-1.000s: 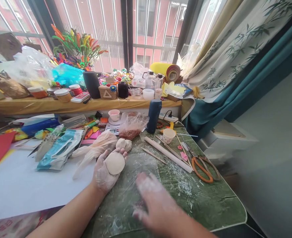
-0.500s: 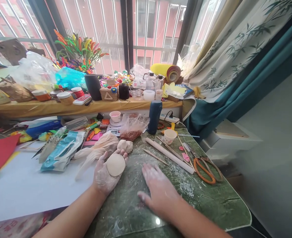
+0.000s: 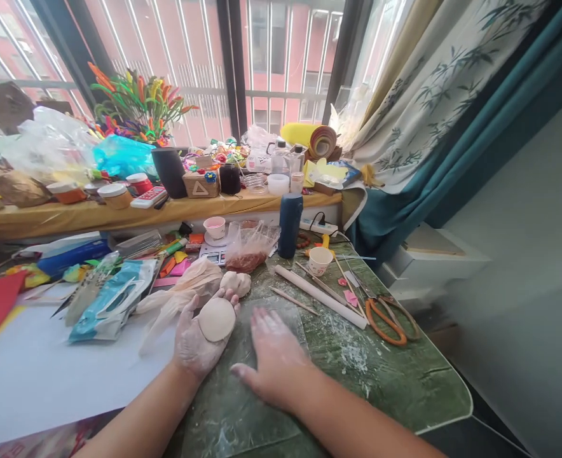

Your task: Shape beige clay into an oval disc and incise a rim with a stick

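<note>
My left hand (image 3: 196, 340), dusted with flour, lies palm up on the table and cradles a flat round disc of pale dough (image 3: 217, 319). My right hand (image 3: 271, 355) rests palm down with fingers stretched out on a clear plastic sheet (image 3: 243, 407) spread over the green table. It holds nothing. Just beyond the left fingertips sits another lump of dough (image 3: 236, 282) beside a crumpled plastic bag (image 3: 185, 289).
A white rolling pin (image 3: 320, 296) and thin sticks lie right of my hands, with orange scissors (image 3: 386, 318) near the table's right edge. A paper cup (image 3: 320, 260), a dark blue bottle (image 3: 290, 224) and a bag of red-brown filling (image 3: 248, 245) stand behind. White paper (image 3: 33, 375) and packets cover the left.
My right hand has slid forward and left across the plastic sheet, ending flat beside the left hand. The left hand has kept the dough disc in its palm.
</note>
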{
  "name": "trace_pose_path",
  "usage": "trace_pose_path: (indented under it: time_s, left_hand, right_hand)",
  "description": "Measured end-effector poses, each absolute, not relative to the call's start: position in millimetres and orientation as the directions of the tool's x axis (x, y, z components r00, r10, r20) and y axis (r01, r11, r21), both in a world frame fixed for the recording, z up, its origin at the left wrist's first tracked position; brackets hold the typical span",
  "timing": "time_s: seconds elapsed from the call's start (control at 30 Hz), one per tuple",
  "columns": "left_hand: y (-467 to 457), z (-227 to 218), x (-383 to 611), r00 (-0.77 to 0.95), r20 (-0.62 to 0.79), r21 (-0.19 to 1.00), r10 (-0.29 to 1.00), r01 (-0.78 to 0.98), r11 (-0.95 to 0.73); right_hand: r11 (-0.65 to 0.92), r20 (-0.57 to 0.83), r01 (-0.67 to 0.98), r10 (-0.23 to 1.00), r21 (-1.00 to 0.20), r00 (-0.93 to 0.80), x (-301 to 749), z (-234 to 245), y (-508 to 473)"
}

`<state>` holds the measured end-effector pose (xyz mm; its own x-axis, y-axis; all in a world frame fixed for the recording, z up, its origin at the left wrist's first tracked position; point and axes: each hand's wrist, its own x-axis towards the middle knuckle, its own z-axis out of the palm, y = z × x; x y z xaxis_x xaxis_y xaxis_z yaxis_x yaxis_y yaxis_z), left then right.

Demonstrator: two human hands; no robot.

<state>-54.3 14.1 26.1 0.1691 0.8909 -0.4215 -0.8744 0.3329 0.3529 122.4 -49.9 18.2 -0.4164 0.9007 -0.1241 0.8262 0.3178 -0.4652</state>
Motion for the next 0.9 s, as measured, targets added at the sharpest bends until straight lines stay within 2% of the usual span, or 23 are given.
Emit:
trace_pose_path:
  time_s: [0.13, 0.2, 0.27, 0.33, 0.4, 0.47, 0.53, 0.63, 0.7, 0.8, 0.83, 0.9]
  left_hand:
    - [15.3, 28.1, -57.2, 0.194, -0.409, 0.330, 0.892, -0.880, 0.342]
    - [16.0, 27.5, -58.9, 0.209, -0.409, 0.322, 0.888, -0.878, 0.355]
    - [17.0, 26.2, -60.2, 0.206, -0.410, 0.322, 0.888, -0.879, 0.353]
    - [18.7, 24.5, -61.1, 0.195, -0.409, 0.316, 0.891, -0.886, 0.339]
    - [21.2, 22.7, -62.1, 0.179, -0.414, 0.306, 0.892, -0.896, 0.322]
    - [24.2, 20.7, -62.9, 0.167, -0.428, 0.292, 0.888, -0.905, 0.310]
    - [26.7, 18.8, -63.4, 0.169, -0.442, 0.268, 0.881, -0.912, 0.310]
    - [27.3, 16.9, -63.6, 0.180, -0.441, 0.246, 0.879, -0.918, 0.312]
    - [25.5, 16.6, -63.2, 0.186, -0.425, 0.254, 0.886, -0.915, 0.313]
    - [21.8, 17.8, -62.2, 0.212, -0.398, 0.268, 0.892, -0.904, 0.334]
    - [20.8, 18.5, -61.9, 0.213, -0.393, 0.271, 0.894, -0.902, 0.335]
    - [19.5, 19.6, -61.8, 0.211, -0.390, 0.268, 0.896, -0.905, 0.330]
  right_hand:
    - [0.561, 0.010, 0.673, 0.772, -0.482, -0.636, 93.7, 9.2, -73.3]
    - [0.624, -0.027, 0.616, 0.692, -0.480, -0.721, 100.2, 0.9, -87.2]
    - [0.563, -0.082, 0.667, 0.731, -0.488, -0.677, 115.6, -0.2, -86.6]
    - [0.403, -0.114, 0.796, 0.859, -0.452, -0.499, 125.7, 6.8, -71.9]
    - [0.325, -0.122, 0.844, 0.904, -0.426, -0.410, 121.7, 16.1, -55.4]
    - [0.425, -0.078, 0.784, 0.857, -0.454, -0.510, 109.1, 20.1, -50.3]
    - [0.579, -0.014, 0.673, 0.753, -0.461, -0.658, 101.4, 16.5, -59.8]
    - [0.649, -0.050, 0.585, 0.647, -0.487, -0.761, 118.7, 8.4, -81.0]
    - [0.557, -0.114, 0.660, 0.715, -0.504, -0.690, 140.4, 9.9, -81.8]
    - [0.303, -0.168, 0.847, 0.898, -0.437, -0.408, 149.5, 17.5, -62.6]
    - [0.290, -0.161, 0.853, 0.907, -0.434, -0.390, 142.8, 18.0, -56.6]
    - [0.421, -0.076, 0.778, 0.857, -0.467, -0.510, 122.4, 12.3, -52.7]
